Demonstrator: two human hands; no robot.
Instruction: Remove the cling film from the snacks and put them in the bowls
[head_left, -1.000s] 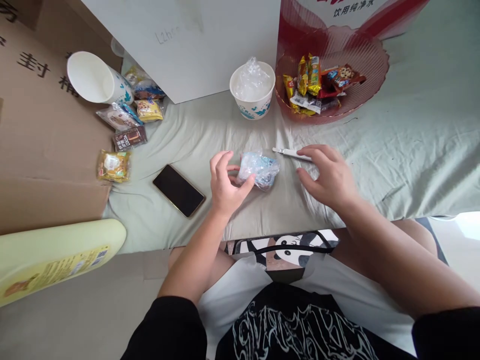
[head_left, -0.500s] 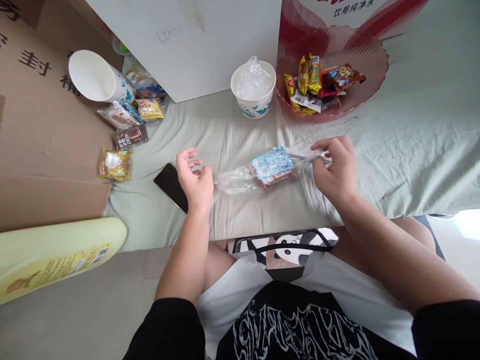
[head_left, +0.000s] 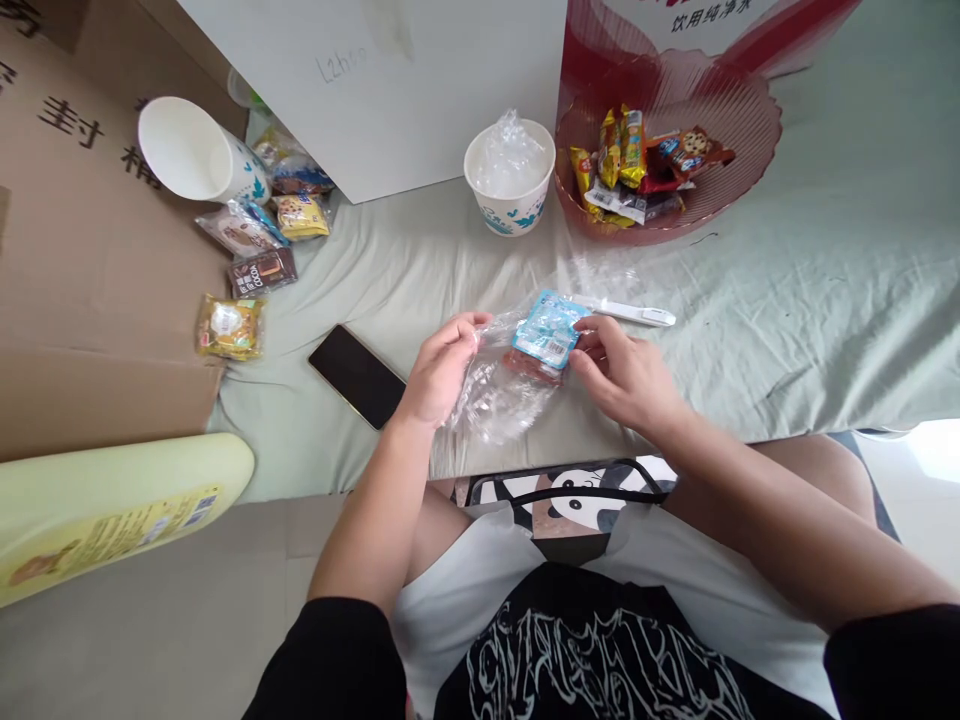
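Note:
My left hand [head_left: 444,368] is closed, pinching an edge of crumpled clear plastic film [head_left: 499,405] on the cloth. A small snack packet [head_left: 551,325], with a light blue label and a barcode, lies partly on the film. Beneath its lower edge a reddish-brown packet [head_left: 532,365] shows. With thumb and fingers my right hand [head_left: 619,370] grips the blue-labelled packet by its right edge. Just beyond that hand lies a slim white tool [head_left: 637,313], apparently a cutter, its left end under film. A black phone [head_left: 358,377] rests left of my left hand.
A paper cup [head_left: 510,205] stuffed with clear film stands ahead. Right of it, a pink ribbed bowl [head_left: 739,170] holds several wrapped snacks. At left are a tipped paper cup [head_left: 191,155], several packets [head_left: 231,328] and a cardboard box [head_left: 90,270]. A white box [head_left: 420,90] stands behind.
My left hand has moved right, to the film by the packet. My right hand has let go of the film's right end and moved left onto the packet. The film is bunched nearer me.

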